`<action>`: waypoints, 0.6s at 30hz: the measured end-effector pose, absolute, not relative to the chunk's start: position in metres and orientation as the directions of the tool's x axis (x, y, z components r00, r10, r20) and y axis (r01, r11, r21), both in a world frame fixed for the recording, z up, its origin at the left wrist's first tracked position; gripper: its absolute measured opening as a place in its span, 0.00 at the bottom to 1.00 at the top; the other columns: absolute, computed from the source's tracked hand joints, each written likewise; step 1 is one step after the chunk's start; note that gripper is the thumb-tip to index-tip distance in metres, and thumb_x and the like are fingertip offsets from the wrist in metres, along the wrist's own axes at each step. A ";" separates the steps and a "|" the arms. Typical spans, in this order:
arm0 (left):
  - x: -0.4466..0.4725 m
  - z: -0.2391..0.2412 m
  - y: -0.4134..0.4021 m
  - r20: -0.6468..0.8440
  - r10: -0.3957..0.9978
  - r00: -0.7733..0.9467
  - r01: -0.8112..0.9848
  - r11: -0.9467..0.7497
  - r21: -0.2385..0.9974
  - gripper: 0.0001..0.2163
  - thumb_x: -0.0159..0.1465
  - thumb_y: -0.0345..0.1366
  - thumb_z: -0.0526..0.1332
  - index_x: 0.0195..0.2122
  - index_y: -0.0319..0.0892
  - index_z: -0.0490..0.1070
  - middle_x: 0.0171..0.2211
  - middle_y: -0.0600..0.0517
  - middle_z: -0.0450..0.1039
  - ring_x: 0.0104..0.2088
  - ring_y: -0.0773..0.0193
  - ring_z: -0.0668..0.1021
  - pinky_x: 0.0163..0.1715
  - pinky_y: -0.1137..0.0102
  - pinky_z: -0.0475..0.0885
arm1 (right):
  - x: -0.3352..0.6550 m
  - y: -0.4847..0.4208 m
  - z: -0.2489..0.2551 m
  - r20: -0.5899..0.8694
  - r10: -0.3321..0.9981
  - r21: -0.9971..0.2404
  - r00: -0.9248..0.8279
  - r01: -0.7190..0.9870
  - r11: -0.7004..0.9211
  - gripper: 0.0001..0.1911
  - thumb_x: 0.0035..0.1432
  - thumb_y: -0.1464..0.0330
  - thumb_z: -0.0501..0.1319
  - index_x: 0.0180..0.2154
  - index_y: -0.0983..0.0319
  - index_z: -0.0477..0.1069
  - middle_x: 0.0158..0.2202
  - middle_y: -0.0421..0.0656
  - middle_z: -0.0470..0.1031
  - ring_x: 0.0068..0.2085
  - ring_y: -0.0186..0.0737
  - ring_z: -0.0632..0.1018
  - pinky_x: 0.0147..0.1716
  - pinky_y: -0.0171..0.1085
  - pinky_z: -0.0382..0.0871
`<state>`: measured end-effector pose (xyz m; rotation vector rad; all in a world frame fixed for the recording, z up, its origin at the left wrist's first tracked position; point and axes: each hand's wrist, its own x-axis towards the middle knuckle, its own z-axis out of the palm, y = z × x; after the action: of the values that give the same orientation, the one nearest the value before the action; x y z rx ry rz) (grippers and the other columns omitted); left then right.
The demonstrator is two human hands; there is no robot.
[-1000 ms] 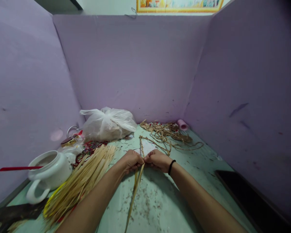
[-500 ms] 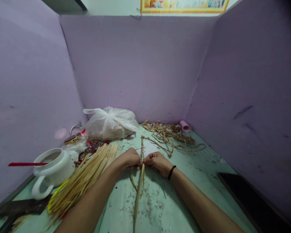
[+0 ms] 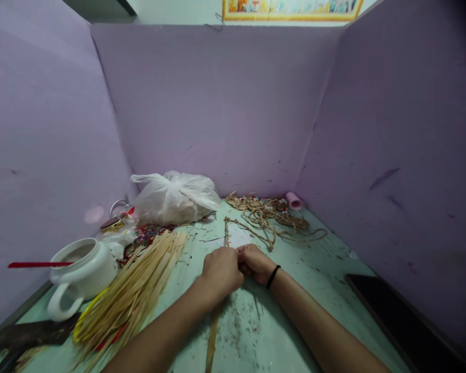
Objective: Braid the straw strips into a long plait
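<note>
A thin plait of straw-coloured fibre [image 3: 227,234] runs down the table to my two hands, which meet at its near end. My left hand [image 3: 222,270] is closed, knuckles up, and covers the working point of the plait. Touching it from the right, my right hand [image 3: 255,263] pinches at the same spot, a black band round its wrist. A loose flat fibre strip [image 3: 212,339] comes out below my left hand toward me. Where the strands cross between the fingers is hidden.
Left of my arm lie a bundle of dry fibre strips [image 3: 139,290] and a white pot [image 3: 85,267] with a red stick. Behind are a tied plastic bag [image 3: 176,199], tangled fibre cord [image 3: 264,220] and a pink spool [image 3: 294,201]. A dark flat object [image 3: 392,316] lies right.
My left hand has moved right and turned over the plait, now touching my right hand and covering the strands. The right hand has hardly moved. The view has shifted slightly.
</note>
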<state>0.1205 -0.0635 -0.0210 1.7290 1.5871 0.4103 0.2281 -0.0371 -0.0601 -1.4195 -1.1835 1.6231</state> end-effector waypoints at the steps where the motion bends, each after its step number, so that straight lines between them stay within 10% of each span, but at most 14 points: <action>1: 0.118 -0.018 -0.061 -0.251 0.946 0.207 0.725 0.024 0.688 0.05 0.42 0.26 0.59 0.22 0.38 0.68 0.19 0.50 0.67 0.29 0.62 0.72 0.23 0.76 0.60 | 0.229 -0.037 -0.060 -0.375 0.904 -0.927 -0.207 0.075 -0.367 0.04 0.32 0.77 0.53 0.13 0.65 0.59 0.07 0.32 0.52 0.11 0.22 0.50 0.11 0.28 0.37; 7: 0.093 -0.011 -0.028 -0.393 0.906 0.159 0.571 0.241 0.785 0.05 0.49 0.31 0.56 0.21 0.35 0.68 0.14 0.54 0.65 0.11 0.74 0.61 0.12 0.78 0.52 | 0.235 -0.038 -0.054 -0.360 0.852 -0.927 -0.380 0.042 -0.373 0.03 0.36 0.73 0.58 0.19 0.68 0.67 0.08 0.31 0.54 0.11 0.22 0.51 0.11 0.28 0.36; 12: 0.087 -0.033 -0.017 -0.622 0.648 0.439 0.296 0.549 0.782 0.03 0.48 0.27 0.56 0.22 0.33 0.68 0.19 0.49 0.70 0.12 0.78 0.64 0.10 0.82 0.53 | 0.238 -0.037 -0.055 -0.322 0.845 -0.933 -0.427 -0.008 -0.359 0.05 0.36 0.72 0.60 0.21 0.68 0.67 0.15 0.38 0.68 0.13 0.22 0.59 0.13 0.27 0.43; 18: 0.098 -0.036 -0.026 -0.598 0.765 0.238 0.412 0.478 0.776 0.08 0.47 0.23 0.53 0.14 0.34 0.63 0.10 0.54 0.61 0.09 0.74 0.62 0.10 0.78 0.56 | 0.238 -0.029 -0.065 -0.243 0.920 -0.948 -0.307 0.277 -0.158 0.02 0.34 0.76 0.59 0.19 0.67 0.67 0.14 0.35 0.66 0.15 0.23 0.60 0.15 0.26 0.48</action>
<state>0.0982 -0.0259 -0.0358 1.1296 1.3833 0.3306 0.2377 -0.0291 -0.0648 -1.3735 -1.5554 1.4999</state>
